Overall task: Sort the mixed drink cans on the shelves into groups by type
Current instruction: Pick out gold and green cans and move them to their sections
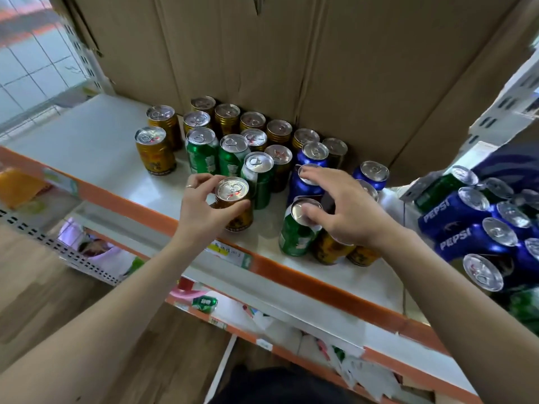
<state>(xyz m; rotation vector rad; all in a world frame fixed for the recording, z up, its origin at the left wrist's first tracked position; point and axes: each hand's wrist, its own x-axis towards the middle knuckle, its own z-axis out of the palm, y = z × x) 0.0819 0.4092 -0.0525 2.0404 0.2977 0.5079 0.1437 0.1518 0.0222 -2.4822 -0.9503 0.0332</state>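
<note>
The left hand (204, 199) grips a gold can (234, 207) near the front edge of the white shelf (87, 141); the right hand (344, 211) – fingers spread – rests on a green can (296, 228) and a blue can (303, 185); more gold cans (227, 118) stand behind.

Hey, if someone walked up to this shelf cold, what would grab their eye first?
Probably the two hands over the white shelf: the left hand grips a gold can near the front edge, while the right hand has its fingers spread over a green can and a blue can. Behind them stands a mixed cluster of cans against a big cardboard box, and blue Pepsi cans crowd the right.
</note>
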